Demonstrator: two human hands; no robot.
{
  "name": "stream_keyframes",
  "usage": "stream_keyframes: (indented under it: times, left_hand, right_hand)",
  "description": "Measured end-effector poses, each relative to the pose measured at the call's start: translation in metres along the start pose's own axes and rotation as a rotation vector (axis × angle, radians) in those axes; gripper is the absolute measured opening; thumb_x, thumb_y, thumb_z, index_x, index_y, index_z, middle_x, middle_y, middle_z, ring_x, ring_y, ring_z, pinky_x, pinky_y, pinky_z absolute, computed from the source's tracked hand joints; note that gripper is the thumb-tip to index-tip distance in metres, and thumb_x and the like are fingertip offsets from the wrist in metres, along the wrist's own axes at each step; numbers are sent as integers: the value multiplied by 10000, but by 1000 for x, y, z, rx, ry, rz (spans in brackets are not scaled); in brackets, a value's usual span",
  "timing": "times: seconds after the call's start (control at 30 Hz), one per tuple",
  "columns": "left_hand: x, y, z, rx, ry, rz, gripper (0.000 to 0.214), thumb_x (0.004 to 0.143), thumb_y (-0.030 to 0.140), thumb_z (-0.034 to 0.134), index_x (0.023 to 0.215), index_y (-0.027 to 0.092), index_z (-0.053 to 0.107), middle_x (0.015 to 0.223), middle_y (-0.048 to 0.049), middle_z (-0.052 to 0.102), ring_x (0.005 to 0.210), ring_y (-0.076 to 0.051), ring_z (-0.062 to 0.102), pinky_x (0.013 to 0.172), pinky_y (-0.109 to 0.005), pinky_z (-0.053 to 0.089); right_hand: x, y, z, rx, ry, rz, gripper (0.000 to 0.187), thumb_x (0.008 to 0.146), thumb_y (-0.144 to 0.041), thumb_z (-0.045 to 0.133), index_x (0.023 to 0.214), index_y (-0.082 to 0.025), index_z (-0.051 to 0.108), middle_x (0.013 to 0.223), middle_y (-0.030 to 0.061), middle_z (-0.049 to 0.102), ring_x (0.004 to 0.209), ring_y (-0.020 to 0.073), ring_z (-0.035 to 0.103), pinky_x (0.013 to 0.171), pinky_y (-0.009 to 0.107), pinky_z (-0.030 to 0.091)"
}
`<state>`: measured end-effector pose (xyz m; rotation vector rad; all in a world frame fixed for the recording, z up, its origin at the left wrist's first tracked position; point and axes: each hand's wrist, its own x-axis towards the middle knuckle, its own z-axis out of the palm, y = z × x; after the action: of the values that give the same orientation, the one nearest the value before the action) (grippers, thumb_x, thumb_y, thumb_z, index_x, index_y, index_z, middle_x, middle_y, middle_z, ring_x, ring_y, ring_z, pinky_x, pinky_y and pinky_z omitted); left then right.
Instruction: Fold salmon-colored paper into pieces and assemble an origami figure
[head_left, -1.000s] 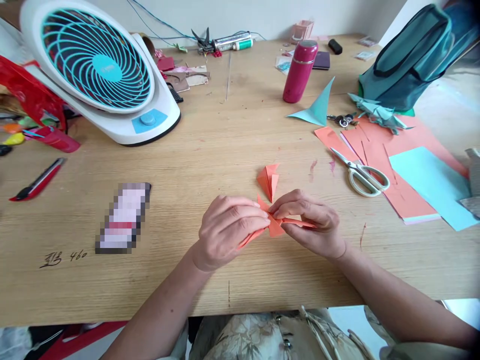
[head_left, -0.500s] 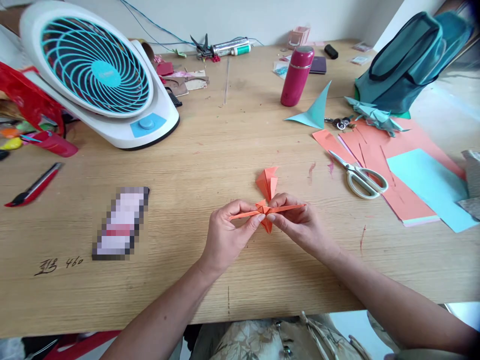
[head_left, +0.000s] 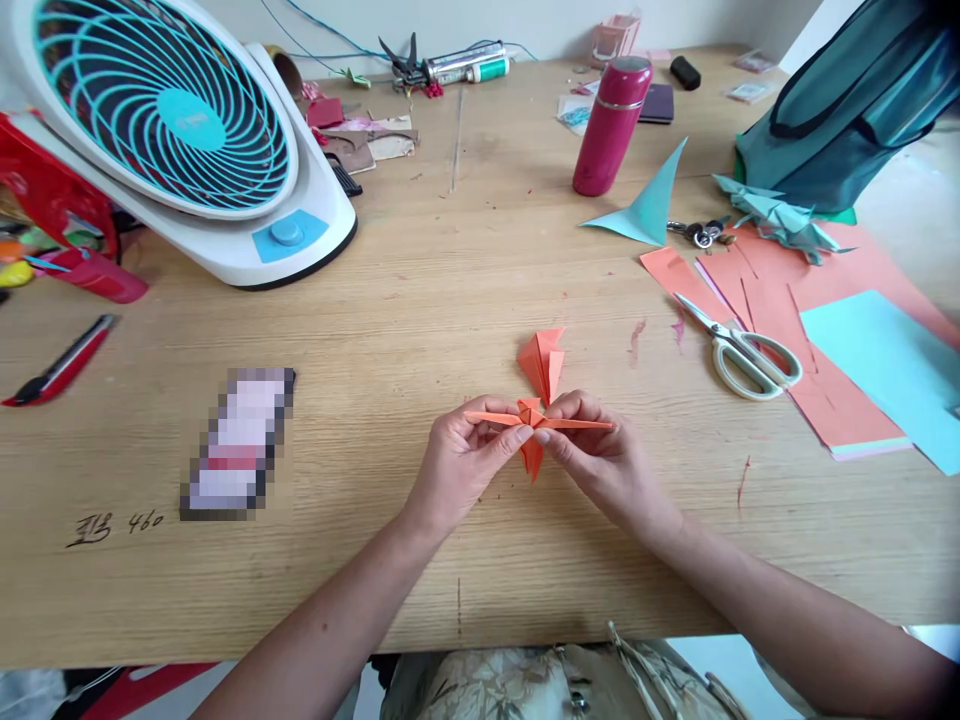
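Near the table's point(head_left: 420, 300) front edge, L hand point(head_left: 465, 458) & R hand point(head_left: 604, 462) are pinching the orange paper model point(head_left: 534, 428), now pulling its flaps flatter vs. a sec ago.

Home craft desk: wooden table point(head_left: 450, 290), desk fan point(head_left: 180, 140), scissors point(head_left: 742, 345), coloured paper sheets point(head_left: 847, 330), backpack point(head_left: 847, 110).

The orange origami point(head_left: 532, 460) is partly hidden by the left hand point(head_left: 457, 465) and right hand point(head_left: 600, 460); a pixelated block point(head_left: 236, 440) masks something.
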<state>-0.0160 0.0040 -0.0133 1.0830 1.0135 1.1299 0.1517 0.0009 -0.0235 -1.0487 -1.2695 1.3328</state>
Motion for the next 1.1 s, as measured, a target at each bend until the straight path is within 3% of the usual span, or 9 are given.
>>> stream_keyframes:
  times: [0.2,0.53,0.63,0.8,1.1]
  left_hand:
    - [1,-2,1,-23,-5,11,228,757,377,846,817,190,730,871,-27,719,844,-159,681,795,-282,562]
    - [-1,-8,2,-34,-7,52,177,814,344,799,796,178,741,816,-15,712,793,-130,646,763,-243,529]
    - [0,-11,3,-83,7,53,170,792,346,823,800,189,759,839,-14,717,819,-136,650,777,-247,533]
    - [-2,-11,1,-53,6,-23,225,830,407,782,827,182,768,807,-14,684,731,-126,607,631,-225,525]
    - [-5,-11,6,-3,68,102,219,871,373,749,789,171,722,771,2,628,669,-98,550,594,-206,487]
  right_hand:
    - [2,-1,-1,65,-20,82,339,731,-434,865,727,-210,610,697,-17,623,635,128,525,593,254,454]
    - [3,-5,0,147,-69,187,364,706,-441,886,709,-191,622,672,-31,601,629,105,485,616,243,413]
    - [5,-5,0,201,-45,214,363,674,-430,906,734,-202,631,697,-31,605,667,116,515,651,248,434]
    - [6,-5,3,290,-47,222,364,645,-385,929,771,-222,629,736,-33,647,677,119,564,680,254,491]
    - [3,-5,6,218,-71,186,363,697,-435,888,789,-215,614,755,-9,691,710,150,648,679,279,534]
